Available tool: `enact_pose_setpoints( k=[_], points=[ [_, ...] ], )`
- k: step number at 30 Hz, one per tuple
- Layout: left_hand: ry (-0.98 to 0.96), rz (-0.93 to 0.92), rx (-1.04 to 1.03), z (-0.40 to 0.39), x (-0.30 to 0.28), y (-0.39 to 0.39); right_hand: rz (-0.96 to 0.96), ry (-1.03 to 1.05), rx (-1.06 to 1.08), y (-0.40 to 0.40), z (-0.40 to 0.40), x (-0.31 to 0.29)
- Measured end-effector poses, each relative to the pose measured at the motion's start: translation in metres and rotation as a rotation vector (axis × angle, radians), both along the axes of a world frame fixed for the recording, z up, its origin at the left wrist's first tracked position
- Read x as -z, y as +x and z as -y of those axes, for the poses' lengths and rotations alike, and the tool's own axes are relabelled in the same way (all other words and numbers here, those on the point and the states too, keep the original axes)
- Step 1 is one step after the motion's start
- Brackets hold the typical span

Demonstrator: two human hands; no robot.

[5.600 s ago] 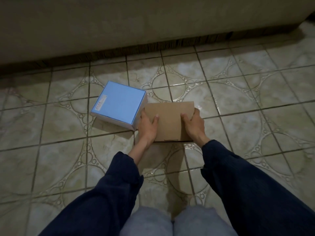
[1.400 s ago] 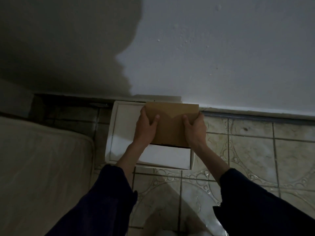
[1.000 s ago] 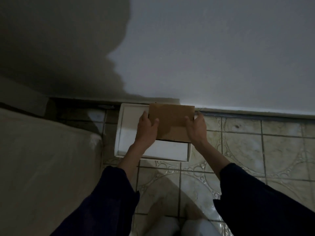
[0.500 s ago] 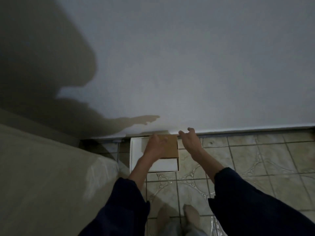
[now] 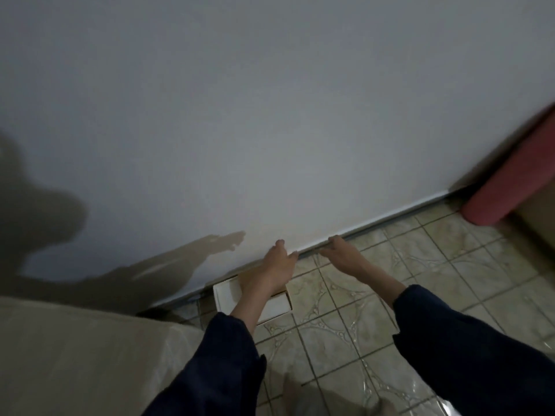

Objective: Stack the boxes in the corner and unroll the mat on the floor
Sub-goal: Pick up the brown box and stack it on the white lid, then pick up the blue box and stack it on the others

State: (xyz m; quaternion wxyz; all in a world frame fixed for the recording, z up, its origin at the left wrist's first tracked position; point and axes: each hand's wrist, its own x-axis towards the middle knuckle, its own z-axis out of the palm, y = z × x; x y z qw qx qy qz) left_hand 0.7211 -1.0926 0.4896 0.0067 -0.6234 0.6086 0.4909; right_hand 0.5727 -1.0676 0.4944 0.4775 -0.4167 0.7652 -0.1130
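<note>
A white box (image 5: 226, 295) lies on the floor against the wall, next to the mattress corner. A brown cardboard box (image 5: 244, 277) rests on top of it, mostly hidden behind my left hand (image 5: 274, 270). That hand hovers above the brown box with its fingers loosely spread and nothing in it. My right hand (image 5: 345, 255) is held out over the tiles to the right of the boxes, fingers apart and empty. A rolled pink mat (image 5: 507, 178) leans upright against the wall at the far right.
A beige mattress (image 5: 90, 355) fills the lower left, its corner close to the boxes. The grey wall (image 5: 270, 115) meets patterned floor tiles (image 5: 420, 265) along a white skirting. A beige object's edge (image 5: 540, 217) shows at the right behind the mat.
I set the brown box down on the white box and both hands came off it. The view has lifted and swung right, bringing the rolled pink mat into sight.
</note>
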Motion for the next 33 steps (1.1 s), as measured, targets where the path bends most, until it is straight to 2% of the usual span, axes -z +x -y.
enact_pose_setpoints(
  k=[9, 16, 25, 33],
  points=[
    [-0.099, 0.056, 0.409, -0.050, -0.055, -0.154, -0.123, -0.018, 0.100, -0.137, -0.092, -0.051],
    [-0.160, 0.051, 0.676, -0.143, -0.082, -0.304, -0.183, -0.024, 0.225, -0.263, -0.204, -0.071],
    [-0.131, -0.011, 0.966, -0.273, -0.089, -0.488, -0.235, 0.042, 0.517, -0.420, -0.372, -0.078],
    [-0.117, -0.005, 1.171, -0.342, -0.078, -0.597, -0.245, 0.091, 0.777, -0.503, -0.466, -0.074]
  ],
)
